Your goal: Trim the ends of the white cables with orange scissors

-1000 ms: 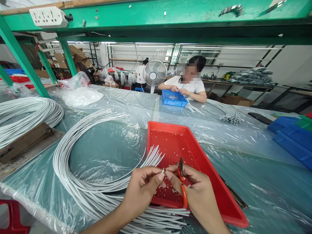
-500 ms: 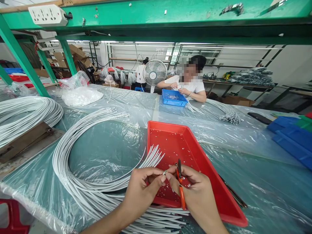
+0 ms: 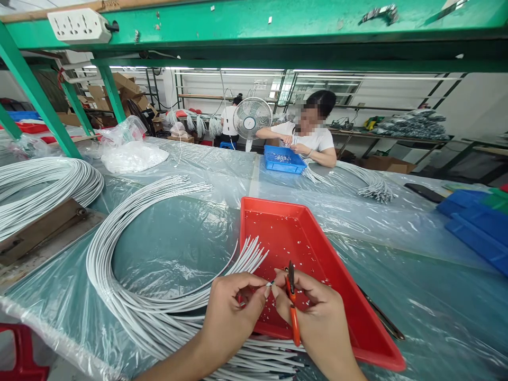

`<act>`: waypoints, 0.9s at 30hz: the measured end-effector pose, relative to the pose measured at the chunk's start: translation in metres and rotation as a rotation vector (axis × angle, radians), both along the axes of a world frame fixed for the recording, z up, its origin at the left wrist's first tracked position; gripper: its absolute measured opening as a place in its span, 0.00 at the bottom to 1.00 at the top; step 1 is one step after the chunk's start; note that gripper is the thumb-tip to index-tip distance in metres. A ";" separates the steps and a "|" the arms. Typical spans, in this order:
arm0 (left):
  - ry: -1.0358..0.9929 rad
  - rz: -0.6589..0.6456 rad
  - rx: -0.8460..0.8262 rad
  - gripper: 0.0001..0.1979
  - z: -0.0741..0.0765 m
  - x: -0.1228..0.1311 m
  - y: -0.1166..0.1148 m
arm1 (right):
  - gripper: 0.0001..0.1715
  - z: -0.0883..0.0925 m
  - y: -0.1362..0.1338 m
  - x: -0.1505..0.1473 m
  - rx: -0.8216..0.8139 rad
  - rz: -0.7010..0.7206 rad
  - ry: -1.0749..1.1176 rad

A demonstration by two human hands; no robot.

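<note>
- Wire end (image 3: 270, 284) sits above the tray (image 3: 278, 216); we seem to be working its tip.
- Our left hand (image 3: 234, 308) pinches it, thumb to finger; our right hand (image 3: 319, 312) curls round the cutters (image 3: 294, 320), fingertips at the tip.
- Next, we judge, calls for a steady pinch.
- Its short visible axis runs crosswise, pointing right.

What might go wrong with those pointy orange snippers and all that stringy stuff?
The right hand holds the orange-handled cutters with the blades near its fingers, so a slip might nick one. The left hand pinches a tiny piece, which might drop among the white scraps in the red tray. The bunched cables might tangle.
</note>
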State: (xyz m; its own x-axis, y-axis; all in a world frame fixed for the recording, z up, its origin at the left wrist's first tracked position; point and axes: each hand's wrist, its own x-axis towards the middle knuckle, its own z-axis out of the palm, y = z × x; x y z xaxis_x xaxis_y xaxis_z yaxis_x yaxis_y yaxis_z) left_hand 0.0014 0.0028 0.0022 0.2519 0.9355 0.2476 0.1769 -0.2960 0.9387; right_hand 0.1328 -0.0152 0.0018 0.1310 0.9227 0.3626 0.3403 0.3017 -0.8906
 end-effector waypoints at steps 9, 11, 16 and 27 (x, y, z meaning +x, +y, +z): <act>0.089 0.089 0.088 0.08 -0.006 0.001 -0.004 | 0.06 -0.005 -0.003 -0.003 -0.041 -0.011 0.046; 0.126 0.097 0.084 0.09 -0.005 0.000 -0.004 | 0.05 -0.003 -0.006 -0.008 -0.010 -0.004 0.025; 0.055 0.080 -0.025 0.10 0.000 -0.001 -0.003 | 0.03 0.005 -0.008 -0.009 0.096 -0.065 0.009; 0.028 0.083 -0.016 0.09 0.002 -0.002 -0.002 | 0.03 0.008 -0.002 0.003 -0.025 -0.023 -0.162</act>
